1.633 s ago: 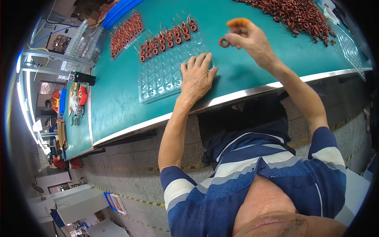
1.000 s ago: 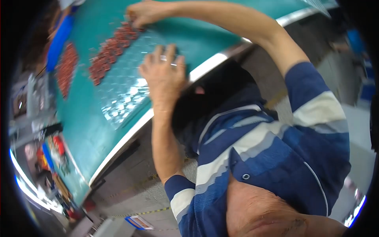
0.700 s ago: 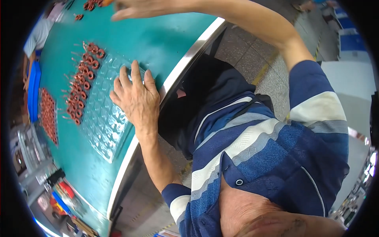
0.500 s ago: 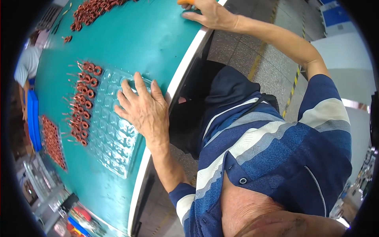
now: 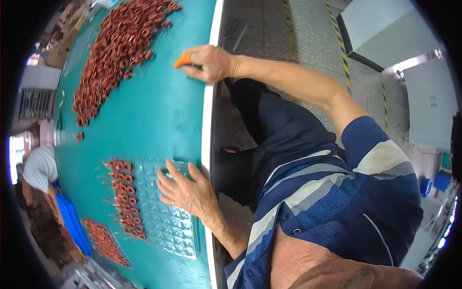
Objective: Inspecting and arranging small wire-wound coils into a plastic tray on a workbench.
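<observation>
My left hand [image 5: 188,192] lies with its fingers spread on a clear plastic blister tray [image 5: 180,241] with rows of pockets. Copper-wound ring coils [image 5: 129,202] fill the tray's left part, their wire leads sticking out to the left; the pockets near my hand hold none. My right hand [image 5: 207,63] is over the table near its white edge, right of a big heap of the same coils [image 5: 115,53]. It is slightly blurred, the fingers loosely curled and the thumb a little apart. An orange finger cover [image 5: 183,61] sits on a finger; I see nothing held.
The green table [image 5: 144,120] has a white edge [image 5: 208,125] along my side. Another block of coils [image 5: 106,242] lies at the lower left, beside a blue bin [image 5: 73,224]. Across the table a person in a light shirt [image 5: 39,167] bends over. A lone coil [image 5: 80,137] lies below the heap.
The view has turned, so more of the heap shows. My right hand has moved in from the table edge toward the heap. My left hand stays on the tray.
</observation>
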The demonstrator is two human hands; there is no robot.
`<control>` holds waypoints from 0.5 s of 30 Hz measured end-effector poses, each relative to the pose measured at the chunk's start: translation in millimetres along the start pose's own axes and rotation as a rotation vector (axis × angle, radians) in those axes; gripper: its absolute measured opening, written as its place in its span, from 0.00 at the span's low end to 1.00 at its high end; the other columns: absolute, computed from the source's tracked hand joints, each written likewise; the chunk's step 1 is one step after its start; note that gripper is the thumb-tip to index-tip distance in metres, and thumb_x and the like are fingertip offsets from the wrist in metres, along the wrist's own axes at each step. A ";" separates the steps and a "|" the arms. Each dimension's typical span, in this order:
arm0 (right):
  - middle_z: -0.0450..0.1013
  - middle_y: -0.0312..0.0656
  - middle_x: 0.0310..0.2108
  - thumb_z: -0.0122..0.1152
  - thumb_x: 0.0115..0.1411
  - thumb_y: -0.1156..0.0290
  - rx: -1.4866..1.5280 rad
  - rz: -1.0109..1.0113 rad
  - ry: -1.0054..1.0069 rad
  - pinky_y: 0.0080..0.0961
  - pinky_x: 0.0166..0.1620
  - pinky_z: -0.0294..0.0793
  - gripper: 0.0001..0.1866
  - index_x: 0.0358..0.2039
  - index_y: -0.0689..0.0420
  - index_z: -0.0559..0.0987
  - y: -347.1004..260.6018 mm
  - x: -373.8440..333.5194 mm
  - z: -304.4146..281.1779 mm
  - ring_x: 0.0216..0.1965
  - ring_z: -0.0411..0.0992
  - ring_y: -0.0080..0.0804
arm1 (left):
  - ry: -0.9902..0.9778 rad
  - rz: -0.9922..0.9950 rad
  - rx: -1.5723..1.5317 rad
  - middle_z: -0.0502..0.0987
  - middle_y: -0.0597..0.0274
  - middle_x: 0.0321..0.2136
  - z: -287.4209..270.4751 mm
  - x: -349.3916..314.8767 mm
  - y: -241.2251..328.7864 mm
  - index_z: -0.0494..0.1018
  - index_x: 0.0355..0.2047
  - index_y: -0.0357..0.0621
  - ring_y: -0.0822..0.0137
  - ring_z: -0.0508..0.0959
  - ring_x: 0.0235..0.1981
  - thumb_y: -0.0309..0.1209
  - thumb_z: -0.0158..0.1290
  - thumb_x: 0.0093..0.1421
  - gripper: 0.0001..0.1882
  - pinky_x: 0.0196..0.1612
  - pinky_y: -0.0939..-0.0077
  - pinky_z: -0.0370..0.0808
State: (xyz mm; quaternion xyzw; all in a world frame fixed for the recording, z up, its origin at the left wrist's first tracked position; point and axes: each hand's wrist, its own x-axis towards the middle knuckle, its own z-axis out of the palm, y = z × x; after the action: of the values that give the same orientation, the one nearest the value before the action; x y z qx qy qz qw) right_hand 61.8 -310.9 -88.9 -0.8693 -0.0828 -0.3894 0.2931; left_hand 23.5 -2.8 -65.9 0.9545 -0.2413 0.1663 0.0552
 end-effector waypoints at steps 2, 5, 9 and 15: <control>0.76 0.43 0.30 0.56 0.56 0.69 0.011 0.081 0.013 0.30 0.38 0.76 0.09 0.33 0.60 0.80 -4.1 2.2 0.4 0.31 0.76 0.39 | 0.030 0.019 0.020 0.65 0.48 0.55 2.1 -1.6 -0.6 0.66 0.56 0.49 0.49 0.65 0.56 0.48 0.49 0.61 0.26 0.55 0.42 0.58; 0.73 0.45 0.33 0.55 0.60 0.69 0.071 0.062 0.162 0.33 0.36 0.74 0.10 0.39 0.59 0.76 -11.8 -12.0 -3.1 0.32 0.74 0.41 | -0.016 -0.019 0.009 0.66 0.49 0.55 -2.8 0.8 3.2 0.67 0.55 0.49 0.50 0.65 0.56 0.50 0.47 0.63 0.26 0.56 0.45 0.58; 0.71 0.49 0.32 0.57 0.57 0.78 0.224 0.186 0.284 0.34 0.37 0.74 0.11 0.41 0.61 0.74 -13.1 -122.4 -8.4 0.33 0.72 0.47 | 0.003 0.019 0.047 0.66 0.49 0.55 -26.7 16.8 22.4 0.67 0.55 0.42 0.51 0.63 0.58 0.49 0.42 0.66 0.27 0.58 0.45 0.56; 0.76 0.54 0.37 0.50 0.57 0.66 0.452 0.532 -1.391 0.44 0.44 0.73 0.13 0.38 0.59 0.78 26.3 -306.6 68.0 0.41 0.74 0.52 | -0.025 0.167 -0.165 0.61 0.47 0.59 -7.1 70.6 86.6 0.63 0.57 0.37 0.48 0.60 0.62 0.40 0.40 0.68 0.23 0.61 0.52 0.59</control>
State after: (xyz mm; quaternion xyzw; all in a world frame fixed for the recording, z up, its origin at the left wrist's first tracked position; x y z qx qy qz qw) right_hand -95.1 -267.4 -358.7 -0.8234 -0.1137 0.3553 0.4276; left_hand 38.4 -108.7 -32.8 0.9253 -0.3334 0.1379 0.1168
